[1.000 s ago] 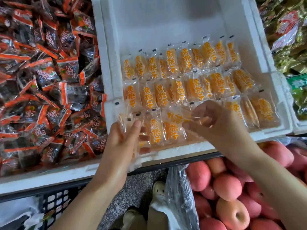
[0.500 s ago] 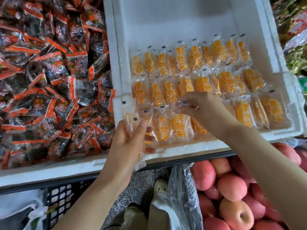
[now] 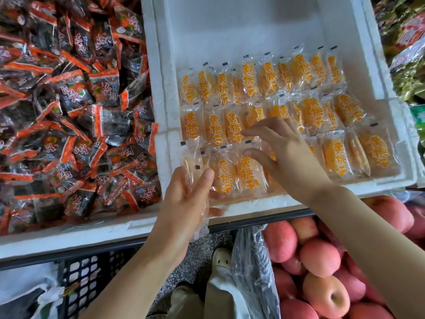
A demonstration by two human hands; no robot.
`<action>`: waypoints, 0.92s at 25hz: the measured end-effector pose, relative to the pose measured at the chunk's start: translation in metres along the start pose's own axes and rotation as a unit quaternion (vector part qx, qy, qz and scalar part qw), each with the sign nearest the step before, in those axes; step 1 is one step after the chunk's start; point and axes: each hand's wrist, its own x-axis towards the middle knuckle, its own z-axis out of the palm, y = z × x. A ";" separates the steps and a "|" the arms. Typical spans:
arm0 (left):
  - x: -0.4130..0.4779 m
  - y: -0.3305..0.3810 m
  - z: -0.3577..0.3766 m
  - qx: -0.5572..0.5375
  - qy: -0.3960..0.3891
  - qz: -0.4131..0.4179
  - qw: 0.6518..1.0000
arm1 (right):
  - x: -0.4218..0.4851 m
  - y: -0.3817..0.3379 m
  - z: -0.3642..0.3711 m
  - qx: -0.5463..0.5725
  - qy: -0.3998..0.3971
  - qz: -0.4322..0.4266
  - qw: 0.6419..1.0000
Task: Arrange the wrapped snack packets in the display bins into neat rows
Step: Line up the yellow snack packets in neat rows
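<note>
Currently, in the head view, the left hand (image 3: 184, 203) grips spare packets (image 3: 187, 164). The right hand (image 3: 285, 155), fingers apart, presses the front row (image 3: 243, 173). A sideways push risks skewing packets just beyond the fingertips (image 3: 245, 132). The foam bin (image 3: 165, 77) holds three orange rows. Left of the grip, a second bin (image 3: 69, 236) holds heaped red packets (image 3: 69, 100).

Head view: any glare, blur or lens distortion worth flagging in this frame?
Head view: the wide-angle lens bows the walls of the white foam bin; light is soft and even; mild glare on the clear wrappers of the yellow peach packets, print legible; no evident motion blur.
</note>
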 end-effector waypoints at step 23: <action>0.014 0.008 0.038 0.029 0.016 -0.021 0.999 | -0.046 -0.054 -0.002 0.344 -0.070 0.132 0.927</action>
